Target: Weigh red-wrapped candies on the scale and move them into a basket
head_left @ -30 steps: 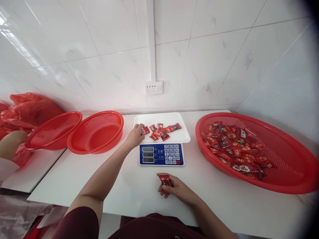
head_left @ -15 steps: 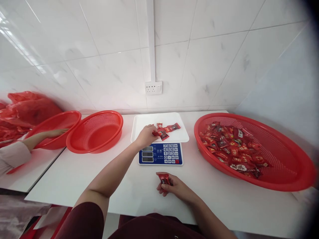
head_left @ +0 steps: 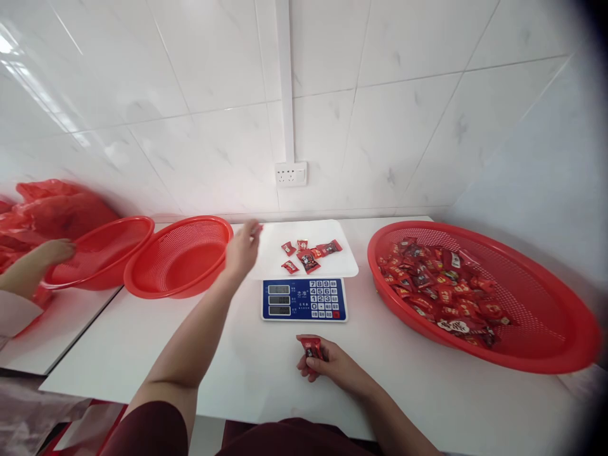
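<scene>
My left hand (head_left: 243, 248) hovers between the round red colander (head_left: 179, 256) and the scale's white tray (head_left: 332, 269), its fingers pinched on a red wrapped candy. Several red candies (head_left: 308, 253) lie on that tray, above the blue scale (head_left: 304, 300) with its keypad. My right hand (head_left: 327, 364) rests on the white table near the front edge, closed on a red candy (head_left: 310, 347).
A large red basket (head_left: 532, 354) with many wrapped candies (head_left: 439, 285) sits at the right. At the left, another person's hand (head_left: 52, 252) touches a second red bowl (head_left: 102, 250), with red plastic bags (head_left: 52, 209) behind. A wall socket (head_left: 291, 173) is above the scale.
My left hand has left the scale tray and moved left toward the colander with a candy in its fingers. Fewer candies lie on the tray. The other person's hand has shifted at the left bowl.
</scene>
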`<action>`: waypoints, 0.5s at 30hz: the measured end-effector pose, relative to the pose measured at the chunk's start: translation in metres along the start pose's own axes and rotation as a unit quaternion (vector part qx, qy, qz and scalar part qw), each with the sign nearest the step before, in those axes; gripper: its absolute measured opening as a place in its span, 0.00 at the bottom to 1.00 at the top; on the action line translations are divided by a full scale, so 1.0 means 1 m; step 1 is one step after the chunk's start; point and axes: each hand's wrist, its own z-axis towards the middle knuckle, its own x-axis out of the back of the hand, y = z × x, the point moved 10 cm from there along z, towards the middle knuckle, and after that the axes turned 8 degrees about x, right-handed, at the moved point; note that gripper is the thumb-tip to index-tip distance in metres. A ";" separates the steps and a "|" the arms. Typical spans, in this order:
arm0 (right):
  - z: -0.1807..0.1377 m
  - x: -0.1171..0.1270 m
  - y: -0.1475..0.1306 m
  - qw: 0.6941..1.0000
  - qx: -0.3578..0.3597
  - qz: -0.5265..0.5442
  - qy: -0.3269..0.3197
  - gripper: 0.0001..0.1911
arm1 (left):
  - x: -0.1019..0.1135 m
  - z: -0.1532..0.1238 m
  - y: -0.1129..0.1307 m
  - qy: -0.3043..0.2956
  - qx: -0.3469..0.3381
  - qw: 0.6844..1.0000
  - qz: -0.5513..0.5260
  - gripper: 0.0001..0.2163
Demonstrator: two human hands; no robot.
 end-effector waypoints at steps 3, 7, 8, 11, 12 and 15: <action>0.000 -0.001 -0.001 1.000 -0.005 -0.003 -0.001 0.31 | 0.045 0.015 -0.054 0.061 0.072 0.992 0.087 0.13; 0.000 -0.002 -0.001 1.000 -0.003 -0.007 -0.007 0.30 | 0.069 0.020 -0.116 0.047 0.127 0.985 0.111 0.16; 0.000 -0.002 -0.001 1.000 0.000 -0.008 -0.009 0.30 | 0.068 0.019 -0.125 0.037 0.133 0.984 0.110 0.18; 0.000 -0.001 -0.001 1.000 0.003 -0.012 -0.008 0.30 | 0.054 0.012 -0.128 0.016 0.129 0.987 0.096 0.20; 0.000 -0.001 -0.001 1.000 0.001 -0.014 -0.006 0.30 | 0.047 0.009 -0.120 0.014 0.120 0.989 0.089 0.18; 0.000 0.001 0.000 1.000 -0.003 -0.014 -0.001 0.30 | 0.015 -0.001 -0.074 -0.017 0.059 0.996 0.061 0.14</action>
